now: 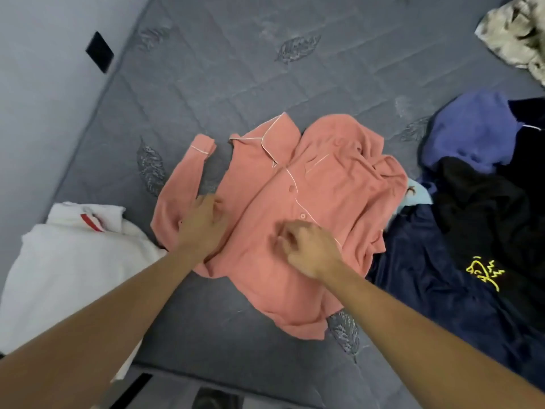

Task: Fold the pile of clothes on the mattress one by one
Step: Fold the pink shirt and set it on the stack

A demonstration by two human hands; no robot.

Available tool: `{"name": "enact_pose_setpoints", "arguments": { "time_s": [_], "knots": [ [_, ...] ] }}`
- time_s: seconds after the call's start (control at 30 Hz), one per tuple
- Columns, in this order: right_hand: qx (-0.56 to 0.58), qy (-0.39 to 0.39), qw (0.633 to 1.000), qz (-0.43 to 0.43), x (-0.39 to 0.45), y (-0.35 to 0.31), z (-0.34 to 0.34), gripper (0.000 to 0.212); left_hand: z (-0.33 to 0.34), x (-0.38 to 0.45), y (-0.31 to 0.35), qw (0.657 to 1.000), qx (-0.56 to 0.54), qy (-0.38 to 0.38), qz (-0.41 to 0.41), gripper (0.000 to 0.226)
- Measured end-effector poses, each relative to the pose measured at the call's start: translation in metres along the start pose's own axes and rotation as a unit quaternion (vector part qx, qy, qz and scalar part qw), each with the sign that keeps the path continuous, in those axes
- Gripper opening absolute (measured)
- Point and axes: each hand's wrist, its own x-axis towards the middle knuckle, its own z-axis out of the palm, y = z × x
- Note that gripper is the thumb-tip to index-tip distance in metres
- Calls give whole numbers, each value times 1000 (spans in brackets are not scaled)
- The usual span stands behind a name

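Flattening a salmon-pink piped button-front pyjama shirt (298, 202) mid grey quilted mattress (224, 84), left hand (203, 222) spread flat, right hand (306, 246) loosely curled, grip unclear; risk of crooked folds from the bunched right sleeve.

- Left hand (203, 222): lay palm down, fingers extended and close together, forearm bare and reaching forward.
- Right hand (309, 249): palm down, fingers curled under (whether they pinched anything could not be told), forearm bare.
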Motion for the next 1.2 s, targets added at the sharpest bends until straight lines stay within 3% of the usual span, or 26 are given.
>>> {"name": "enact_pose_setpoints", "arguments": {
  "time_s": [0.17, 0.27, 0.4, 0.5, 0.63, 0.73, 0.87, 0.93, 1.07, 1.2],
  "knots": [
    [-35, 105, 994, -21, 123, 28, -48, 31, 16, 76, 11, 994, -45, 4, -101, 64],
    [-39, 119, 992, -31, 185, 38, -71, 40, 24, 109, 18, 991, -70, 23, -111, 61],
    [-40, 38, 998, 6, 245, 40, -85, 70, 30, 142, 28, 988, -107, 39, -104, 41],
    [-84, -13, 995, 46, 267, 39, -84, 71, 27, 159, 30, 996, -59, 40, -49, 13],
    [-55, -30, 996, 61, 277, 41, -91, 38, 2, 187, 36, 997, -54, 57, 18, 15],
    [-25, 52, 998, 20, 287, 40, -113, 34, -32, 229, 51, 995, -33, 64, 63, 10],
    [57, 208, 976, -4, 319, 40, -142, 37, -68, 297, 86, 984, -27, 96, 144, 20],
    [98, 245, 964, 13, 336, 45, -147, 38, -74, 325, 98, 980, -5, 112, 161, 26],
    [135, 128, 976, 112, 347, 71, -130, 49, -54, 335, 102, 965, 122, 183, 146, 47],
    [-35, 134, 980, 140, 337, 102, -119, 52, -10, 299, 99, 922, 137, 153, 328, 52]
  ]
}}
